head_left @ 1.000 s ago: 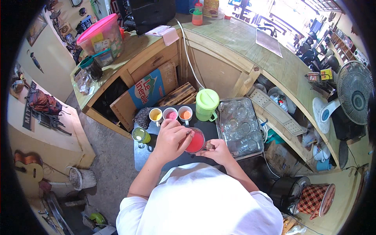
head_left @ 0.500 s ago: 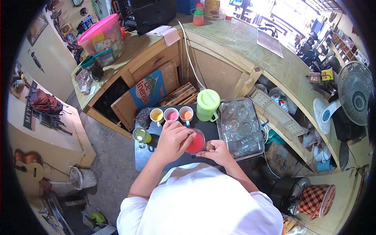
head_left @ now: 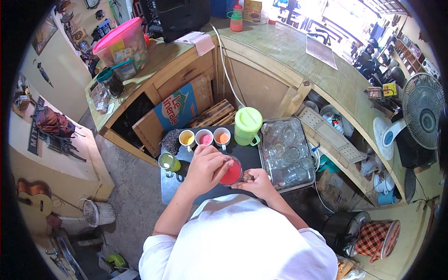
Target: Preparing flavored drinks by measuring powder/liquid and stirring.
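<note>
glass mug (head_left: 232, 171) of red liquid sits between the two hands, over the dark table (head_left: 169, 187) and close to the person's front, presumably so that both arms can work bent and steady; the right hand (head_left: 258, 182) is closed round its handle, fingers curled in, which seems meant to stop the mug from turning or sliding; whether its base rests on the table or is lifted a little i cannot tell; the left hand (head_left: 206, 164) comes over the rim from the other side, thumb and fingers drawn together in a narrow pinch, a posture that would suit a thin thing dipped into the liquid, though the hand itself hides what it grips, if anything, so i cannot tell; three white cups (head_left: 216, 141) stand in a row just beyond the left hand, with yellow, pink and orange contents, open tops up and handles toward the person, likely for easy reach; to their right the lidded green jug (head_left: 248, 122) stands upright, its handle turned to the near right; beside it the silver-coloured tray (head_left: 298, 185) gathers clear glassware (head_left: 293, 154), its raised rim probably keeping the pieces together; a glass of yellow-green liquid (head_left: 170, 162) stands at the left, apart from the hands
</note>
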Demonstrator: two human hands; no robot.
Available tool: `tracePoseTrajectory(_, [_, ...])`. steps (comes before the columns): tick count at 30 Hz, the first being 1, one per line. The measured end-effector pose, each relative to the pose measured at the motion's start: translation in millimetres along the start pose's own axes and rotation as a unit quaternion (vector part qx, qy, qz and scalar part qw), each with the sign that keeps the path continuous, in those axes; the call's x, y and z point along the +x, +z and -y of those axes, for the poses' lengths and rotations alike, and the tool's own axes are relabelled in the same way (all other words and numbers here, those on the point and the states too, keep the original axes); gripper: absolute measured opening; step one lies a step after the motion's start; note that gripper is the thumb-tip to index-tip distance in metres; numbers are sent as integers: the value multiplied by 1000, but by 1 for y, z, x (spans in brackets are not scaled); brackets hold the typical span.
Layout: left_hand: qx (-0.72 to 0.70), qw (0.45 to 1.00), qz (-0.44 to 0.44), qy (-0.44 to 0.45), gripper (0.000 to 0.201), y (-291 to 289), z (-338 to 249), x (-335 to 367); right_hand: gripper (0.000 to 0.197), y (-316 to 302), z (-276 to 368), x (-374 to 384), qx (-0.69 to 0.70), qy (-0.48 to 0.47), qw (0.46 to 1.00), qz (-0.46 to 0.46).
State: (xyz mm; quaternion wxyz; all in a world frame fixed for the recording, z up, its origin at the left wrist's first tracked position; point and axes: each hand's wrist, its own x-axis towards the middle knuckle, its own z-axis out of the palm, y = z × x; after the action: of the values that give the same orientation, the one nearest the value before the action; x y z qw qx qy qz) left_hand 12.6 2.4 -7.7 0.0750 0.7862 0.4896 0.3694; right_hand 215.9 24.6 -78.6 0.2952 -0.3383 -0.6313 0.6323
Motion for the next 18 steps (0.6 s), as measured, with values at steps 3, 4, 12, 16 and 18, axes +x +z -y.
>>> tracePoseTrajectory(3, [1,1000,-14,9,10,-1,-2,2,15,3,13,2,0,13,1000,7])
tracePoseTrajectory(4, [1,1000,-13,9,10,-2,-2,3,15,2,11,2,0,13,1000,6])
tracePoseTrajectory(12, [37,999,-7,-15,7,-4,0,7,22,-5,-13,7,63,-13,998,-24])
tracePoseTrajectory(16, [-8,1000,1,-4,11,-6,3,7,18,-3,17,8,-17,12,1000,-14])
tracePoseTrajectory(18, [-14,1000,-6,8,11,-6,-1,10,15,-3,15,9,17,10,1000,-8])
